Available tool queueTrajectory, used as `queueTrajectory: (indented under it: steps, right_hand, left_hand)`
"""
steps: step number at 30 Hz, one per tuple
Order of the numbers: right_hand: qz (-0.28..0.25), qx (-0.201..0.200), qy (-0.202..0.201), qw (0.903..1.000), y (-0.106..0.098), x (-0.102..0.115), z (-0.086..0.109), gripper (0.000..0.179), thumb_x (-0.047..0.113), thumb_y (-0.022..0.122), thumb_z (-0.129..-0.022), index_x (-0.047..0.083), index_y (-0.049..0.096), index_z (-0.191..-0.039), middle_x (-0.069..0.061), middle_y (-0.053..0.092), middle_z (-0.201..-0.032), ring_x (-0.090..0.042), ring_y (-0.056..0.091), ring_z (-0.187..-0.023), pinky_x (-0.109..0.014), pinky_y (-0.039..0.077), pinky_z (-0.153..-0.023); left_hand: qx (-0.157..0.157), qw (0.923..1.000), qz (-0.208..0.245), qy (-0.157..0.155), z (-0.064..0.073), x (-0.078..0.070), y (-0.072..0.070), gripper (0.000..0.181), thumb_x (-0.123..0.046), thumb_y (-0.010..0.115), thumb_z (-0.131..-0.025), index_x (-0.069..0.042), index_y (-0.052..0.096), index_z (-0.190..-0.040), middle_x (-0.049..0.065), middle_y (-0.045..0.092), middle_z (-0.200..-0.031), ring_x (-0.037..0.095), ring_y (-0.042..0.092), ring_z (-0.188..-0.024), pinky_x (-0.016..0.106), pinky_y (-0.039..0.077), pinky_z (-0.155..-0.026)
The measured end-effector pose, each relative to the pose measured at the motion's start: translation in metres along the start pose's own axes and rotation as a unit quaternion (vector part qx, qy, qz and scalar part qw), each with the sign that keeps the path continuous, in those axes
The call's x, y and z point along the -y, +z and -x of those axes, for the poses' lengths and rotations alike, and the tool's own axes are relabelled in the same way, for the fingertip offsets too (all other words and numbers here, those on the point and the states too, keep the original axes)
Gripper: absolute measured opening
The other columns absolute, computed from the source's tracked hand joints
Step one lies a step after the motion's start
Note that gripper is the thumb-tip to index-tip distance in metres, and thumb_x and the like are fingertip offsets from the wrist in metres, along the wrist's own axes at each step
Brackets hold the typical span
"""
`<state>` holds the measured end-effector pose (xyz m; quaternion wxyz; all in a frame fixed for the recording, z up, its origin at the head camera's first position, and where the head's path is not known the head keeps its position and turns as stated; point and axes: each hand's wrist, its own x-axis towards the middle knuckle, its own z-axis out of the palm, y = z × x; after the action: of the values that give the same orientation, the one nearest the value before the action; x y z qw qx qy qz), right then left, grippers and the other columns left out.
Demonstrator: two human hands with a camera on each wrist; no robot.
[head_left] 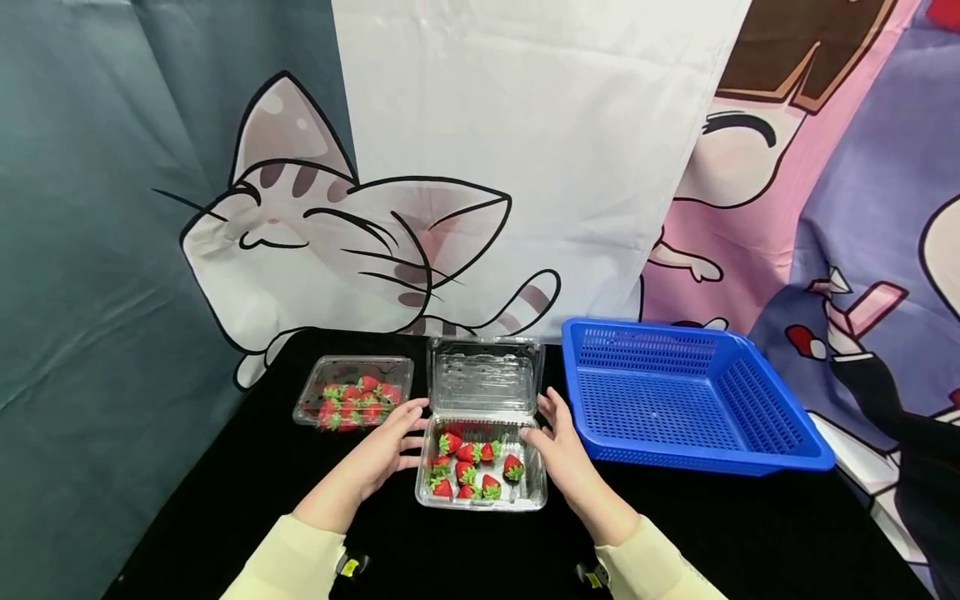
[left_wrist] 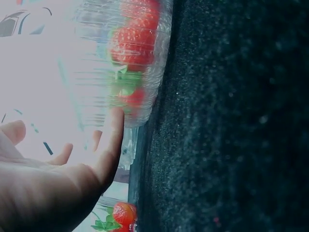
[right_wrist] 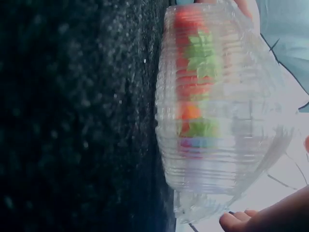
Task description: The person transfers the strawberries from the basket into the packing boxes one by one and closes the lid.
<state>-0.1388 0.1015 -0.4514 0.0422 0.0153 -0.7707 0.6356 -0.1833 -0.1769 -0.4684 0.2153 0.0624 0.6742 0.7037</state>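
Note:
A clear plastic clamshell box (head_left: 482, 502) lies in front of me on the black cloth, its lid (head_left: 486, 383) tipped back. Several strawberries (head_left: 465, 473) with green leaves sit inside, mostly toward the left. My left hand (head_left: 378, 450) is at the box's left side, fingers extended; in the left wrist view, one fingertip (left_wrist: 116, 116) overlaps the ribbed wall. At the right side is my right hand (head_left: 566, 454), its thumb by the rim and its fingers near the hinge. The right wrist view shows the ribbed side of the box (right_wrist: 222, 164) with red fruit behind it.
To the left, a second clear box (head_left: 315, 408) holds several strawberries under a closed lid. A blue perforated plastic basket (head_left: 697, 458) stands at the right. Behind the black-covered table (head_left: 465, 558) hangs a cartoon-printed curtain (head_left: 525, 108).

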Motion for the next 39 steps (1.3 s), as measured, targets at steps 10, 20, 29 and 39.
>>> queueTrajectory:
  steps: [10,20,29,39]
  right_hand:
    - [-0.039,-0.036,-0.088,0.9947,0.004,0.021,0.019,0.036,0.011,0.049,-0.101,-0.008,0.046,-0.132,-0.023,0.046,-0.142,-0.035,0.040,-0.134,-0.026,0.036,-0.106]
    - [0.127,-0.010,-0.128,0.9837,0.004,0.010,0.016,0.015,-0.001,0.066,-0.087,0.013,0.062,-0.086,-0.007,0.062,-0.114,-0.019,0.058,-0.106,-0.033,0.046,-0.093]
    - [0.234,0.029,-0.143,0.9613,0.002,0.006,0.020,0.026,0.000,0.067,-0.081,0.015,0.063,-0.101,-0.011,0.052,-0.137,-0.036,0.043,-0.131,-0.055,0.036,-0.106]
    - [0.254,0.048,-0.088,0.9620,-0.009,0.002,0.033,0.049,0.017,0.067,-0.093,0.005,0.052,-0.138,-0.018,0.037,-0.152,-0.037,0.035,-0.139,-0.055,0.033,-0.110]
  left_hand:
    - [-0.022,0.9997,0.006,-0.009,0.004,-0.002,0.000,0.058,-0.050,0.034,-0.105,-0.007,0.036,-0.144,0.025,0.044,-0.143,0.036,0.056,-0.119,0.046,0.055,-0.086]
    - [-0.001,0.9983,-0.050,-0.030,0.013,-0.010,-0.001,0.055,-0.031,0.054,-0.101,-0.006,0.034,-0.147,0.024,0.044,-0.141,0.030,0.060,-0.107,0.042,0.057,-0.074]
    - [0.031,0.9967,-0.071,-0.026,0.012,-0.012,-0.001,0.067,-0.014,0.059,-0.093,-0.009,0.027,-0.152,0.024,0.036,-0.148,0.030,0.060,-0.106,0.045,0.058,-0.073]
    - [0.055,0.9951,-0.081,-0.015,0.012,-0.005,-0.002,0.075,-0.007,0.059,-0.088,-0.007,0.022,-0.154,0.026,0.034,-0.148,0.028,0.066,-0.093,0.042,0.058,-0.070]
